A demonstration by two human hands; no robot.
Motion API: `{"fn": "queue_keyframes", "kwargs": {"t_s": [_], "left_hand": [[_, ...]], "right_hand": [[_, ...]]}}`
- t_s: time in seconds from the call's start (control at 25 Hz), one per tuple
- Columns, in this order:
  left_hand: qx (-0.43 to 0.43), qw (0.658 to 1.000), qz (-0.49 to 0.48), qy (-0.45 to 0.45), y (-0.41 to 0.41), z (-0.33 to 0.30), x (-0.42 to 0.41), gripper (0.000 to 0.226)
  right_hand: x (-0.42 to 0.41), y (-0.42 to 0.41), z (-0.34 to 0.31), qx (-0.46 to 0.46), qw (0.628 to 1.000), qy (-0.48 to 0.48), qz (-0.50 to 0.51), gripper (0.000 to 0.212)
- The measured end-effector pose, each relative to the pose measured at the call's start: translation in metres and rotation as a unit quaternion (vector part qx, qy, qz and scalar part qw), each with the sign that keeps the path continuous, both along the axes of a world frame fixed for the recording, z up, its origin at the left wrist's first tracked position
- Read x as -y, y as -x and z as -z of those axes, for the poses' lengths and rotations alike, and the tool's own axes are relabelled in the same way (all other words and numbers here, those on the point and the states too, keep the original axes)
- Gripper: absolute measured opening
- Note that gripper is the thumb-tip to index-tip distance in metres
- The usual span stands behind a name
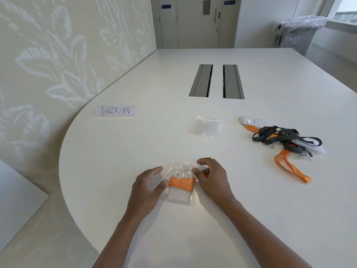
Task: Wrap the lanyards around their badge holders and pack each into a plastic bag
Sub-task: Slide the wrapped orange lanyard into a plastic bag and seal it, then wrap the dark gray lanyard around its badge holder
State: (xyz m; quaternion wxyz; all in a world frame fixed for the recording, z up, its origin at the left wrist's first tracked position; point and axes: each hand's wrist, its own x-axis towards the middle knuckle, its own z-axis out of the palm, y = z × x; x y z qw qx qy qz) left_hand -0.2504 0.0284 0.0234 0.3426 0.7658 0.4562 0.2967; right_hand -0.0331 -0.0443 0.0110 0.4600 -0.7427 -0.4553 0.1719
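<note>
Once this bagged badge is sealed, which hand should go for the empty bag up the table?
Right, probably. The empty plastic bag lies ahead and to the right of the bagged badge holder, nearer the right hand, which pinches only the bag's top edge. The left hand can stay steadying the pack.

One head-worn wide-angle view looks forward and down from close above the hands [179,182], across the counter [251,200] beyond them.

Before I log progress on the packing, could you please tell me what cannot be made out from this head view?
- Clear plastic bag holding the orange-wrapped badge holder: whether its mouth is sealed; the left hand and right hand cover its edges.
- Tangled grey and orange lanyards: their count; straps overlap.
- Crumpled empty clear bags: count unclear, transparent.
</note>
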Motion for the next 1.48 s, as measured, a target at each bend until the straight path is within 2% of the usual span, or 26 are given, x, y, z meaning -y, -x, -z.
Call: {"fn": "queue_keyframes", "kwargs": {"t_s": [0.24,0.44,0.84,1.16,1.32,1.48], "left_hand": [[0.011,0.998,-0.014,-0.057,-0.033,-0.018,0.015,0.031],[0.009,0.995,0.015,-0.100,-0.085,-0.034,0.030,0.023],[-0.017,0.991,0.100,-0.082,-0.186,-0.026,0.059,0.030],[-0.012,0.993,0.096,-0.063,-0.239,-0.010,0.066,0.038],[-0.019,0.991,0.122,-0.053,-0.266,-0.006,0.074,0.043],[-0.020,0.987,0.156,-0.040,-0.301,-0.006,0.082,0.046]], "right_hand": [[0.013,-0.024,-0.003,-0.033,0.999,0.017,0.002,0.022],[0.028,-0.053,-0.005,-0.052,0.998,0.026,0.008,0.022],[0.051,-0.110,-0.004,-0.045,0.999,0.026,0.009,0.026],[0.060,-0.148,-0.004,-0.017,1.000,0.015,0.018,0.032],[0.076,-0.180,-0.008,-0.004,0.999,-0.014,0.049,0.027],[0.090,-0.215,-0.023,-0.012,0.991,-0.083,0.106,0.019]]}}
